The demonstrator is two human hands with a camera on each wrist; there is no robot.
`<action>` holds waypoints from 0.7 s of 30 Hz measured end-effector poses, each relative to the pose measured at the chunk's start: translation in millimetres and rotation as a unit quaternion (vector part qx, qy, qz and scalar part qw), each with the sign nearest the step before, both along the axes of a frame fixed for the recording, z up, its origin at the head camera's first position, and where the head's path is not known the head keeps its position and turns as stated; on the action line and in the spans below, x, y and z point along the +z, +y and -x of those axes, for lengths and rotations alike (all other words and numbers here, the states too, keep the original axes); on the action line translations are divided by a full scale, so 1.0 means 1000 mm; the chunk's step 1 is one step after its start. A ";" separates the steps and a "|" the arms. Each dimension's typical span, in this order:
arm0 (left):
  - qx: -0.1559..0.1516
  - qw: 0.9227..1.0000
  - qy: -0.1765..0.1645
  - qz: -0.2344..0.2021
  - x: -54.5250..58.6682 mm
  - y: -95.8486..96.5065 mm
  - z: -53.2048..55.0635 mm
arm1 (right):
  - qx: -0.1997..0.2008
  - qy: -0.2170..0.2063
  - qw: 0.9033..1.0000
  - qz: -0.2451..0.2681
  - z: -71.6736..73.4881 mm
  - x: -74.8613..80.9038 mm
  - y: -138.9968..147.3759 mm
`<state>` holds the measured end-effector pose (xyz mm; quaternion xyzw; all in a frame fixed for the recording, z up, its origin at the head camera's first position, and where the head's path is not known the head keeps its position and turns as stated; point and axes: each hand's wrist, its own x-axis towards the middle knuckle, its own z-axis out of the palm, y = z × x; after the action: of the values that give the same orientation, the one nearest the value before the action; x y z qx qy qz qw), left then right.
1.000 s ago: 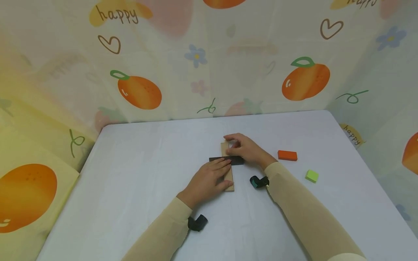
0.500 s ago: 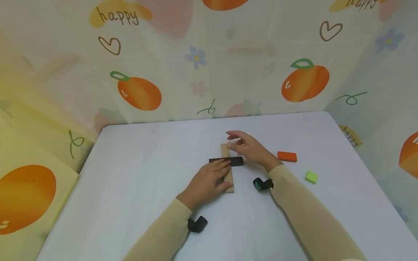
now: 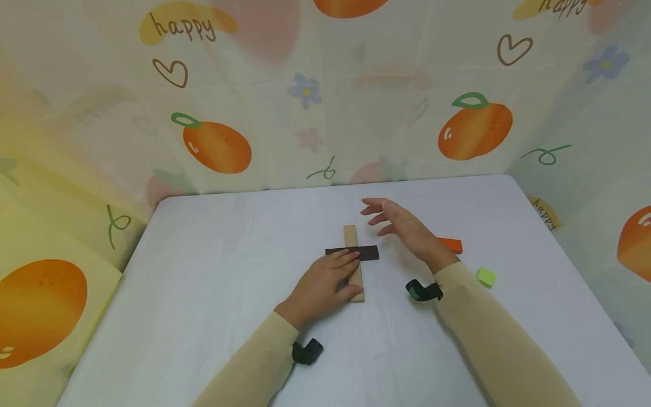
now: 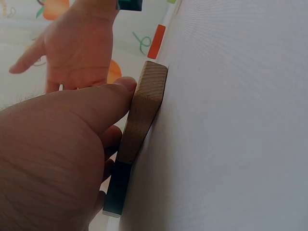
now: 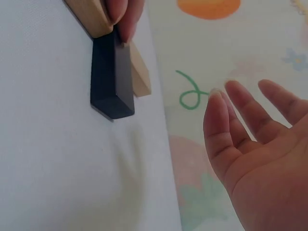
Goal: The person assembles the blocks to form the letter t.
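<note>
A black block (image 3: pixel 369 252) lies crosswise on the white table, with a light wooden block (image 3: pixel 350 234) on its far side and another wooden block (image 3: pixel 358 295) on its near side, making a cross shape. My left hand (image 3: pixel 320 282) rests on them, fingers stretched over the black block and thumb on the near wooden block. In the left wrist view the thumb touches the edge of that wooden block (image 4: pixel 147 96). To the right of the cross, my right hand (image 3: pixel 407 229) hovers with relaxed, spread fingers and holds nothing; the right wrist view shows its bare palm (image 5: pixel 269 178).
An orange block (image 3: pixel 451 245) lies right of the cross, partly hidden by my right hand. Nearer and further right is a small lime-green block (image 3: pixel 486 277). A printed cloth (image 3: pixel 325 113) hangs behind the table (image 3: pixel 203 271).
My right hand has drawn away from the far wooden block, rising and moving right while its fingers spread. It now covers part of the orange block. The left hand stays in place.
</note>
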<state>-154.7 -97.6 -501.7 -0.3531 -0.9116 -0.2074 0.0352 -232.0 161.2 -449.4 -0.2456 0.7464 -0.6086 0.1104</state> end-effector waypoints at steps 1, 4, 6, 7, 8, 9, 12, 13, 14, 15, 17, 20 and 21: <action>0.000 1.000 0.001 0.000 0.000 0.000 0.000 | -0.001 0.001 1.000 0.002 -0.001 0.001 0.002; 0.000 1.000 0.002 0.004 0.000 0.000 -0.001 | 0.001 0.005 1.000 0.012 -0.005 0.006 0.010; 0.001 1.000 0.002 0.005 0.000 0.001 -0.001 | 0.001 0.008 1.000 0.019 -0.008 0.008 0.015; 0.001 1.000 0.001 0.006 0.000 0.001 -0.001 | 0.002 0.011 1.000 0.021 -0.009 0.009 0.018; 0.001 1.000 0.001 0.006 0.000 0.001 -0.001 | 0.003 0.014 1.000 0.023 -0.010 0.010 0.020; 0.000 1.000 0.001 0.004 0.000 0.001 -0.001 | 0.004 0.017 1.000 0.024 -0.011 0.011 0.022; -0.003 1.000 0.002 -0.002 0.000 0.001 -0.001 | 0.008 0.023 1.000 0.019 -0.015 0.013 0.028; -0.004 1.000 0.003 -0.004 0.000 0.001 -0.001 | 0.009 0.027 0.999 0.015 -0.016 0.014 0.030; -0.005 1.000 0.004 -0.006 0.000 0.000 -0.001 | 0.010 0.030 0.999 0.011 -0.018 0.015 0.031; -0.005 1.000 0.006 -0.008 0.000 0.000 -0.002 | 0.010 0.034 0.999 0.006 -0.020 0.016 0.032; -0.005 1.000 0.008 -0.011 -0.001 0.000 -0.002 | 0.009 0.042 0.999 -0.001 -0.024 0.018 0.035; -0.005 1.000 0.009 -0.013 -0.001 0.000 -0.002 | 0.005 0.052 0.999 -0.009 -0.030 0.021 0.040; -0.005 1.000 0.008 -0.013 -0.001 0.000 -0.002 | 0.004 0.053 0.999 -0.011 -0.032 0.021 0.043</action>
<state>-153.1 -97.9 -502.9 -0.3587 -0.9068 -0.2169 0.0462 -199.6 203.9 -428.0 -0.2791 0.7568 -0.5861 0.0762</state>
